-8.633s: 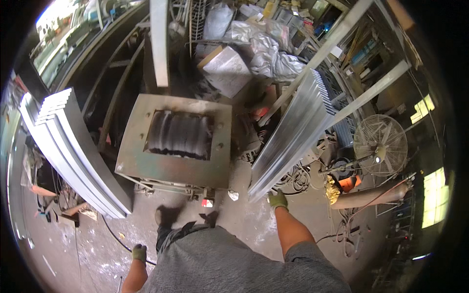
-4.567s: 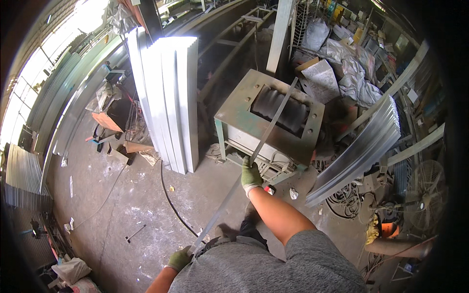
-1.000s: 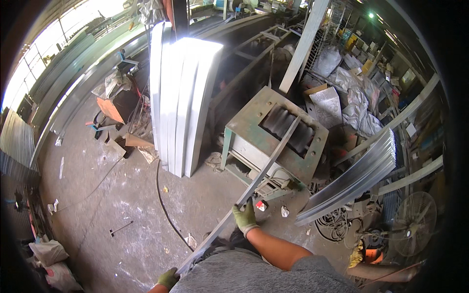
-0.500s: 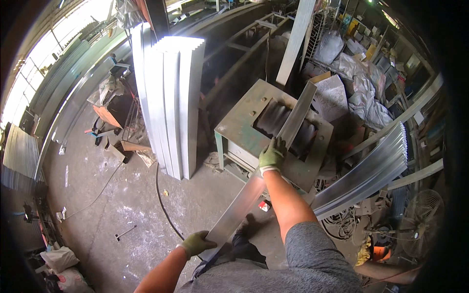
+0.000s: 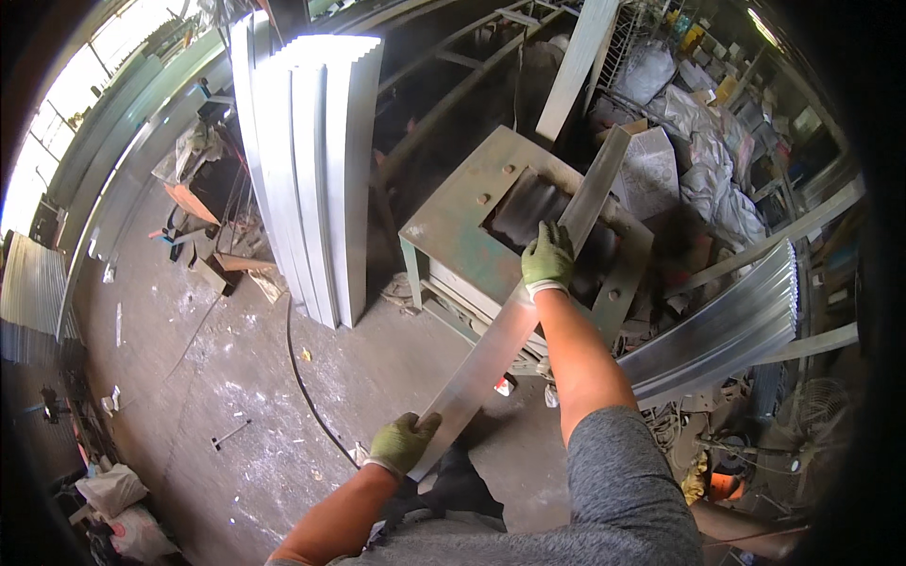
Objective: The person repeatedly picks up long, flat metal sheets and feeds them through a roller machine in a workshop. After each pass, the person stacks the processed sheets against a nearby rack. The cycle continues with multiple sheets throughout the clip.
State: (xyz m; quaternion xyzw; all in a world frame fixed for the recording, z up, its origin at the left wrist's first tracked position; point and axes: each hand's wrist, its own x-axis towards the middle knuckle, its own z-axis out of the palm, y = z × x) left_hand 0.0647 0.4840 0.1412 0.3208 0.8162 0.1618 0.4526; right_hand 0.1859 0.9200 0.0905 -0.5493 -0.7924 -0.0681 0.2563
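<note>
Long flat metal strip (image 5: 514, 321) runs diagonally from my lower left up to the green roller machine (image 5: 453, 222), its far end lying over the dark corrugated rollers (image 5: 528, 203) in the machine's opening. My right hand (image 5: 547, 259), in a green glove, has its fingers wrapped down around the strip just at the machine's near edge. My left hand (image 5: 404, 441), also gloved, has its fingers curled around the strip's near end, low by my waist.

Around it: a stack of pale formed sheets (image 5: 316, 170) stands upright left of the machine, apart from it. Curved ribbed sheets (image 5: 727, 321) lie piled to the right. A black cable (image 5: 307, 387) snakes across the dusty concrete floor (image 5: 189, 377). A standing fan (image 5: 802, 424) sits at lower right.

Risks as I judge them: the right hand is very close to the rollers, so the glove could get drawn in if the strip feeds. The strip looks thin and long, so it could flex or skew off line with grips this far apart. Edges may cut through gloves. The cable is near my feet, so a trip is possible.
</note>
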